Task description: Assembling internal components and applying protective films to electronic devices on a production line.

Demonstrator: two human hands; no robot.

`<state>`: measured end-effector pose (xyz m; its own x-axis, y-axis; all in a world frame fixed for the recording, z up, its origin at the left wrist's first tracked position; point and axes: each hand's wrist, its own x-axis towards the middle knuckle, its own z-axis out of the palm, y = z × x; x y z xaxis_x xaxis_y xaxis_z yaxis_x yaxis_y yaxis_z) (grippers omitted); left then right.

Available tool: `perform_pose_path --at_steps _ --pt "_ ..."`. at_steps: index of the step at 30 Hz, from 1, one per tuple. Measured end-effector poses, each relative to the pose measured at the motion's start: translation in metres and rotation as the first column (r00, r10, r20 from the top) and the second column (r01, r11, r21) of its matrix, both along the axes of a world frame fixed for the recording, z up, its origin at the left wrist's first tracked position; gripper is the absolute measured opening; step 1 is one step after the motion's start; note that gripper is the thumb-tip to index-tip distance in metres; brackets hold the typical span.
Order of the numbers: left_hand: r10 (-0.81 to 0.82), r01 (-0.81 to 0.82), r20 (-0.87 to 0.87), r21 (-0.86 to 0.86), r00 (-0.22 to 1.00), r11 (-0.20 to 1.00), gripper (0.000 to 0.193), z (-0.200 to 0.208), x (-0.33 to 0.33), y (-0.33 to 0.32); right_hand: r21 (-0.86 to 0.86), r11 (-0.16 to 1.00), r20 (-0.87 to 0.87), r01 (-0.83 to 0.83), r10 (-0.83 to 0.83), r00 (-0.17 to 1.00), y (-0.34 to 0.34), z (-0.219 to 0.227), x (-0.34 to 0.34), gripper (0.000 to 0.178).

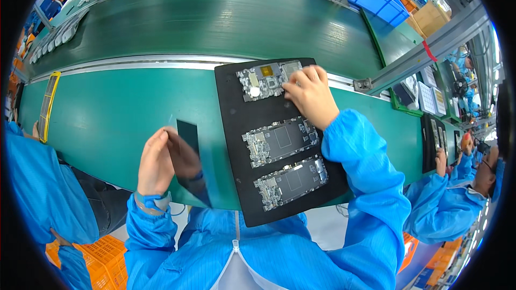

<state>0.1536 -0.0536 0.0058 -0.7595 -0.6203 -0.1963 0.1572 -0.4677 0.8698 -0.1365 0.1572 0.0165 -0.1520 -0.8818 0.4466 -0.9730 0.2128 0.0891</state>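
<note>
My left hand [155,162] pinches a thin, dark, glossy rectangular sheet [189,156] by its left edge. The sheet is held tilted, with a reflection on its face, left of a black foam mat [231,115]. Three circuit boards lie on the mat: an upper one [259,79] with a gold-coloured square and a round white spot, a middle one [282,138], and a lower one [293,182]. Over the right end of the upper board, my right hand [313,96] has its fingers closed in a pinch. What sits between those fingertips is hidden and slightly blurred.
Beyond the green bench [118,102] runs a dark green conveyor belt [215,16] with a metal rail. A metal post [424,48] slants at the right. Blue bins [376,0] stand at the back right. Co-workers in blue sit on both sides; a yellow-edged strip [49,107] lies left.
</note>
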Motion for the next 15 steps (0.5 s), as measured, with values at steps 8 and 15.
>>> perform_pose_path --at_steps 8,15 --pt "-0.383 0.429 -0.245 0.174 0.891 0.887 0.029 0.023 -0.067 -0.026 0.215 0.975 0.393 -0.053 -0.037 0.919 0.038 0.035 0.056 0.038" --pt "-0.374 0.544 -0.459 0.327 0.806 0.773 0.030 -0.020 -0.066 -0.030 0.024 0.999 0.254 0.027 -0.032 0.967 0.072 0.016 0.070 0.016"
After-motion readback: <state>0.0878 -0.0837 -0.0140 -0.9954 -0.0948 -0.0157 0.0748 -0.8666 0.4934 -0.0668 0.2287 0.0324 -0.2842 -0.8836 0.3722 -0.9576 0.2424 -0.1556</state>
